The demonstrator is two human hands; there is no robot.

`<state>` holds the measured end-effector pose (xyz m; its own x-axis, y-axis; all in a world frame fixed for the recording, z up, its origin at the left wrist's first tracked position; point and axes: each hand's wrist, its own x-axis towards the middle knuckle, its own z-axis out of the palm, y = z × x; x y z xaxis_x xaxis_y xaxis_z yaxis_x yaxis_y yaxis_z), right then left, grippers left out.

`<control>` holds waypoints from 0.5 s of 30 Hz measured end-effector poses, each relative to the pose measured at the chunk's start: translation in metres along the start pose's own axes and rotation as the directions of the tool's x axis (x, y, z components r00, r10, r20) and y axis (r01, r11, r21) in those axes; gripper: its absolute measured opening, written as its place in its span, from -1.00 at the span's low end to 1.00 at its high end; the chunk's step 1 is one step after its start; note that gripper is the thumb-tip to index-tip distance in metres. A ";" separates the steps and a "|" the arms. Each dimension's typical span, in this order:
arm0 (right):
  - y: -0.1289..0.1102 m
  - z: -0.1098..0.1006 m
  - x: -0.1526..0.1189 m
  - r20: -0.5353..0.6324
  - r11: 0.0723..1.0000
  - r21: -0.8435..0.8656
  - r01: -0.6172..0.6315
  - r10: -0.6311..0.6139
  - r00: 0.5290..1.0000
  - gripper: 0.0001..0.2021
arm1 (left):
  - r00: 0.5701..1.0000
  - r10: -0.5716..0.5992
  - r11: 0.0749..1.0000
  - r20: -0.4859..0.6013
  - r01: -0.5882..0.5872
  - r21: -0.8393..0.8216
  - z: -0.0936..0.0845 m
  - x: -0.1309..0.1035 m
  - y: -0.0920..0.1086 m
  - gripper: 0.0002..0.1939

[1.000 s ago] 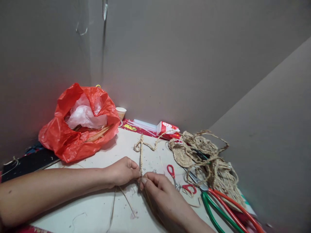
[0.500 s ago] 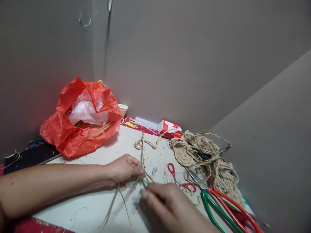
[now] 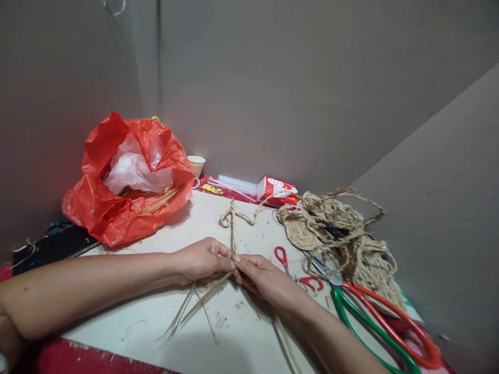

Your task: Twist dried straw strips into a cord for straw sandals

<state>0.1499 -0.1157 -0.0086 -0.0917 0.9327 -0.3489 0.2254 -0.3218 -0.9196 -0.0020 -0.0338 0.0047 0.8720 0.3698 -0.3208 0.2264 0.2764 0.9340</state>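
Note:
A thin straw braid (image 3: 234, 234) runs away from me across the white board, and its far part bends into a small loop. At its near end, my left hand (image 3: 212, 259) pinches the braid between thumb and fingers. My right hand (image 3: 261, 278) meets it there, closed on the same end with thumb and fingertips touching the left ones. Loose straw strands (image 3: 206, 298) fan out below my left hand, and more strands (image 3: 286, 343) trail out beneath my right forearm. The exact crossing of the strands is hidden by my fingers.
A red plastic bag (image 3: 128, 213) stands at the left with a paper cup (image 3: 196, 165) behind it. To the right lie red-handled scissors (image 3: 281, 255), large shears (image 3: 370, 306) with green and red handles, and heaped straw cord (image 3: 362, 249). A tissue pack (image 3: 276, 190) sits at the back.
My right hand has moved up and left to the braid's near end and now pinches there beside my left hand. A strand now points down-left. The view has shifted slightly.

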 end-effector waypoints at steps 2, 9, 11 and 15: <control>0.000 -0.004 0.000 0.029 1.000 0.015 -0.010 0.009 1.000 -0.59 | 1.000 -0.020 1.000 0.014 0.020 0.004 -0.001 0.000 0.002 -0.75; -0.001 -0.009 0.001 0.100 0.969 0.242 0.042 -0.068 0.993 -0.59 | 0.991 -0.073 0.987 0.115 0.055 0.149 -0.014 -0.006 0.019 -0.77; -0.001 -0.012 0.001 0.138 0.946 0.321 0.035 -0.084 0.987 -0.57 | 0.990 -0.080 0.960 0.114 0.045 0.277 -0.020 -0.008 0.029 -0.74; 0.000 -0.018 0.003 0.194 0.899 0.438 0.005 -0.100 0.976 -0.57 | 0.990 -0.125 0.846 0.058 0.076 0.528 -0.029 -0.018 0.052 -0.65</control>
<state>0.1672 -0.1103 -0.0066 -0.3002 0.9108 -0.2834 -0.2231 -0.3559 -0.9075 -0.0182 0.0000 0.0548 0.8606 0.2799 -0.4255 0.4868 -0.2063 0.8488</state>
